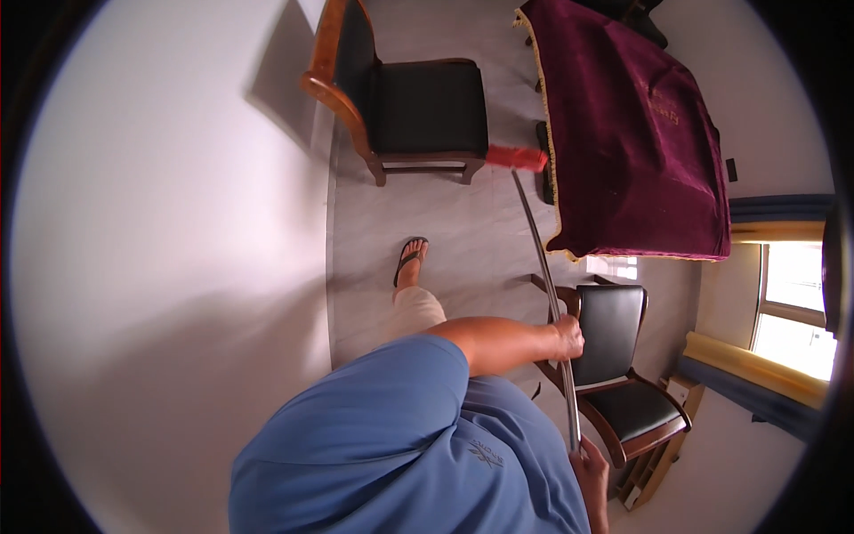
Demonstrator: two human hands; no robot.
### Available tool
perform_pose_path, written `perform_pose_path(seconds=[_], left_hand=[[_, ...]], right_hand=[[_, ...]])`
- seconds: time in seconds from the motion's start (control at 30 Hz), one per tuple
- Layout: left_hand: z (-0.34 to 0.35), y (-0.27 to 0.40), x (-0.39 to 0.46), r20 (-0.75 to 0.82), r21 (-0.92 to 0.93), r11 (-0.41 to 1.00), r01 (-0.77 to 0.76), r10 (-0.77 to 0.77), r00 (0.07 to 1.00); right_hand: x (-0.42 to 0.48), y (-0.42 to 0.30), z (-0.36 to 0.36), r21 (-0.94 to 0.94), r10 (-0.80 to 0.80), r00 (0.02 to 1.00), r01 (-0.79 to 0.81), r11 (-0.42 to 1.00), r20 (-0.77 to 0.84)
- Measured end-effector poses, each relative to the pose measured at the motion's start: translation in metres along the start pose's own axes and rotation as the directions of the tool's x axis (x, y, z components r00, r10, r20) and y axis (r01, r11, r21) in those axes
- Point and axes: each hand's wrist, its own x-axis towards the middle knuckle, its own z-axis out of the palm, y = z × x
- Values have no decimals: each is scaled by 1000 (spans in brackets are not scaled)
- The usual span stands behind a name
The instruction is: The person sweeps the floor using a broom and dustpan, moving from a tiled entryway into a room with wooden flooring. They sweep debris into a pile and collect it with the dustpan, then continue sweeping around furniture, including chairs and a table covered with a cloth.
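My left hand point(567, 338) is closed around the middle of a long metal pole point(538, 247). Lower down, near the pole's near end, my right hand point(590, 467) grips it too, partly hidden by my blue shirt. The pole slants up and away from me to a red, flat head point(517, 158), slightly blurred, on the grey tiled floor. That head lies between the front of a wooden chair with a black seat point(428, 107) and a table under a dark red velvet cloth point(620, 133). Whether it is a mop or a broom, I cannot tell.
A second black-padded wooden chair point(634, 407) stands right of my hands. A white wall point(167, 200) runs along the left. Past the second chair are a low wooden shelf point(657, 460) and a window point(794, 300) with blue and yellow curtains. My sandalled foot point(411, 257) is on the floor.
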Motion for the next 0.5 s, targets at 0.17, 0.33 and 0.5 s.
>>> perform_pose_path(seconds=[0.17, 0.33, 0.5], left_hand=[[11, -140, -69, -605, -106, 980, 170, -199, 771], [-25, -254, -210, -71, -505, 718, 479, -588, 806], [-8, -268, -326, 58, -445, 580, 683, -742, 668]], right_hand=[[92, -68, 69, 92, -112, 994, 111, 990, -5], [248, -170, 110, 195, -240, 970, 228, 954, 42], [388, -271, 134, -14, -120, 993, 120, 993, 11]])
